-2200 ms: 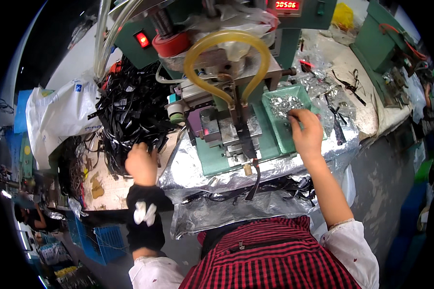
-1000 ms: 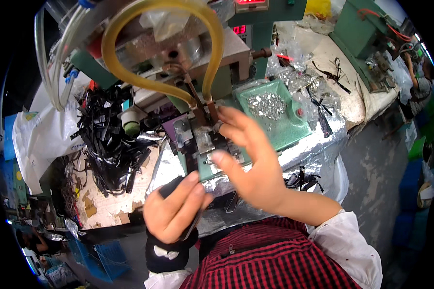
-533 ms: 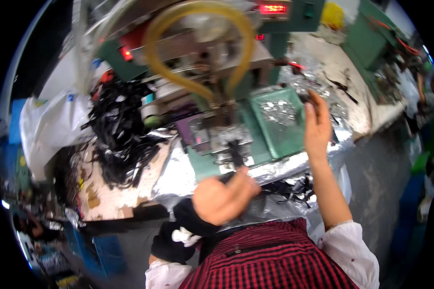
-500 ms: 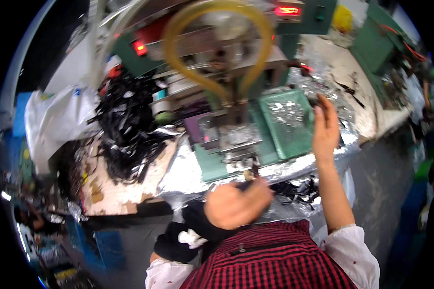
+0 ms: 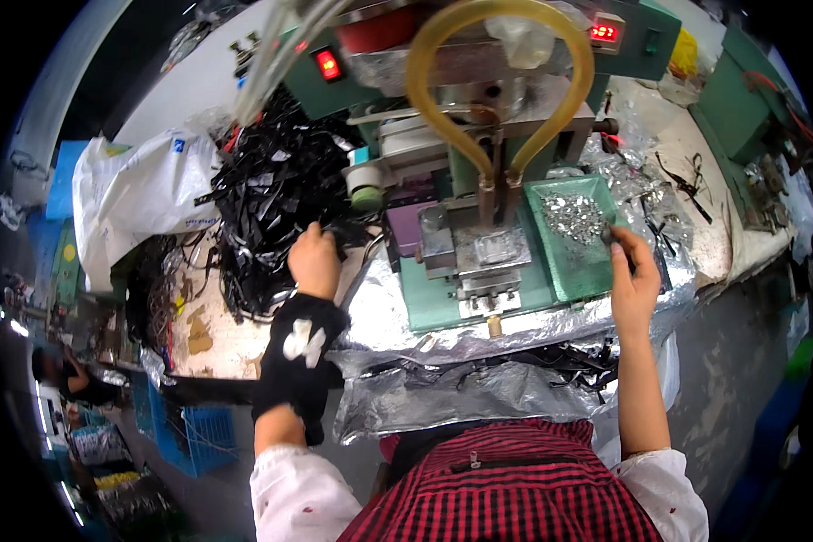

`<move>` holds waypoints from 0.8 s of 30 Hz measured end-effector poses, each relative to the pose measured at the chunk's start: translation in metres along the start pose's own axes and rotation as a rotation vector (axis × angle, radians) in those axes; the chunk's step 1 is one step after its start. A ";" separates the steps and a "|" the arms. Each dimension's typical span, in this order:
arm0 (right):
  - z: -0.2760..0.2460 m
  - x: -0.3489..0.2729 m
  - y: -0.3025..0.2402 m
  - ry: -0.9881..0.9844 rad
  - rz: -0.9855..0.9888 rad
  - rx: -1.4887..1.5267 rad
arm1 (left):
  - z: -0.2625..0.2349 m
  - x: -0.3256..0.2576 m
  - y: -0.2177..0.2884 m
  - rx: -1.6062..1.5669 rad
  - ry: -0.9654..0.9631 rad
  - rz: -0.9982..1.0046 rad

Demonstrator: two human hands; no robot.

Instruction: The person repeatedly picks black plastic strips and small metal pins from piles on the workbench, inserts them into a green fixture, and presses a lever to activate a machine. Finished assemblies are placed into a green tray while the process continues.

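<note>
My left hand (image 5: 315,264), with a black wrist covering, is at the right edge of a heap of glossy black strips (image 5: 266,194). Its fingers are curled together among the strips, and whether one is between them is hidden. At the right side of a green tray (image 5: 581,287), my right hand (image 5: 636,282) pinches a small dark piece (image 5: 608,235) between thumb and fingers. Small shiny metal bits (image 5: 573,217) lie in the tray. Between my hands stands a bench press machine (image 5: 490,253) with a metal head block and a yellow looped hose (image 5: 415,68).
Crinkled silver foil (image 5: 370,312) covers the bench front, and loose black strips hang below it. To the left are a white plastic sack (image 5: 144,194) and, on the floor, a blue crate (image 5: 194,438). Another green machine (image 5: 741,117) stands at the far right.
My left hand has swung from in front of the press, left and away from me, to the black strips. My right hand stays beside the tray. The whole view has shifted somewhat.
</note>
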State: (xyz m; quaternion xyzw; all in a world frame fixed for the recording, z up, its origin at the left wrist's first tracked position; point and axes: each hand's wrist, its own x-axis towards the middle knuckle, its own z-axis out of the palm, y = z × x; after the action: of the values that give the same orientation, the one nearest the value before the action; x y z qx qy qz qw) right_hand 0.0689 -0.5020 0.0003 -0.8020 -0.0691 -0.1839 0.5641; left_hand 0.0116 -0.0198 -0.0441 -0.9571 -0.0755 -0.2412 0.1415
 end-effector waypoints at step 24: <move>0.006 -0.010 -0.012 -0.132 -0.104 -0.563 | -0.226 -0.016 0.126 -1.322 0.409 -0.274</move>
State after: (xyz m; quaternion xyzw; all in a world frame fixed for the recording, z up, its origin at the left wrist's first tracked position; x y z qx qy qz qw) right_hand 0.0569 -0.4915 0.0049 -0.9326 -0.0930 -0.1723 0.3033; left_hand -0.0753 -0.2103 0.1093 -0.7598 -0.0047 -0.4274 -0.4899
